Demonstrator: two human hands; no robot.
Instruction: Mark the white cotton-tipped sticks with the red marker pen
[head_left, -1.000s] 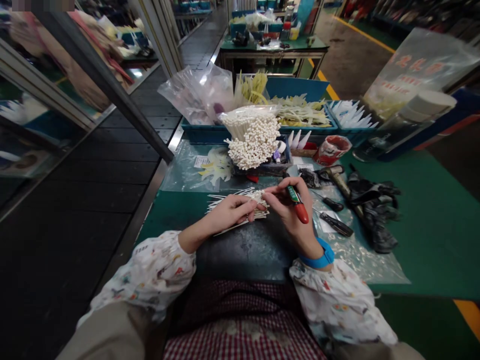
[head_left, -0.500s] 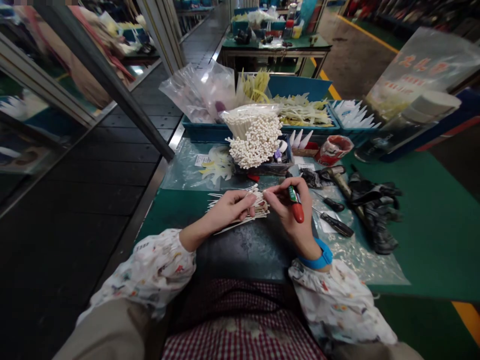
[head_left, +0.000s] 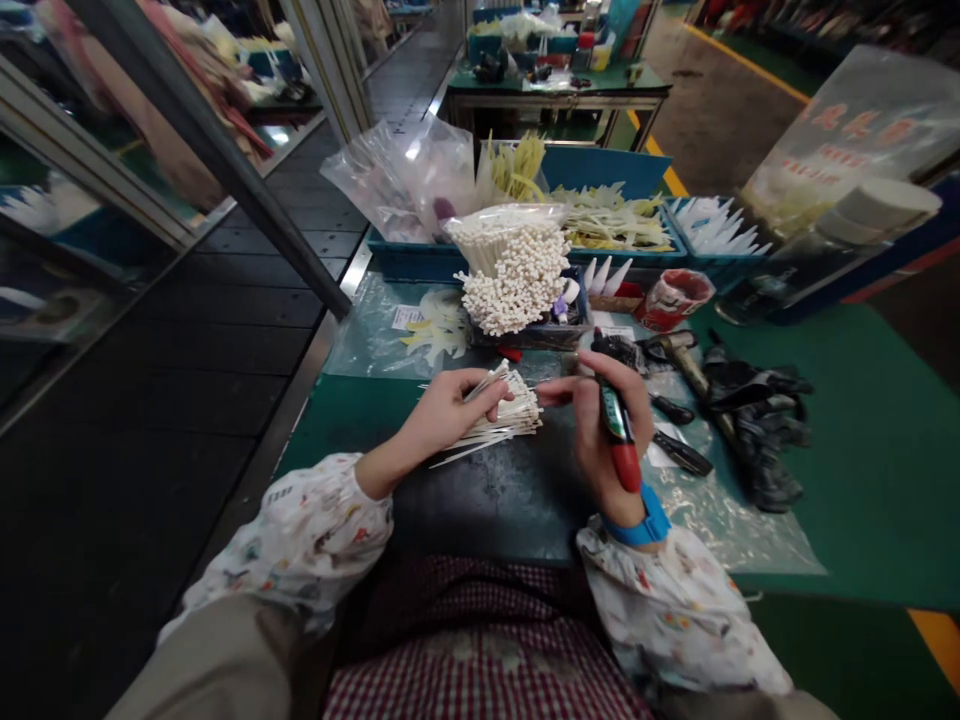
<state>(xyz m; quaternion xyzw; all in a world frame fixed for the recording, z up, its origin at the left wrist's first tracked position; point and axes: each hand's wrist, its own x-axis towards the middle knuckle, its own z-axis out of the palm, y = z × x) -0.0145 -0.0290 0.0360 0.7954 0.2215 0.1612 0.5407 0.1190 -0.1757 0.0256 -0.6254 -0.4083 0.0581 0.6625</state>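
Observation:
My left hand is closed on a few thin white sticks with small round tips. Under and beside it, a loose pile of the same white sticks lies on the dark mat. To the right of the pile, my right hand holds a marker with a red end, which points down toward the blue wristband. The right index finger reaches toward the pile. Behind the hands stands a large bundle of white sticks wrapped in clear plastic.
Blue bins with pale leaves and white cones line the back. A red cup, screwdrivers, black gloves and a bottle are at the right. A metal post slants at the left.
My right hand has drawn back to the right from the pile, and its marker has turned more upright. My left hand has shifted slightly left and up, with sticks in its fingers.

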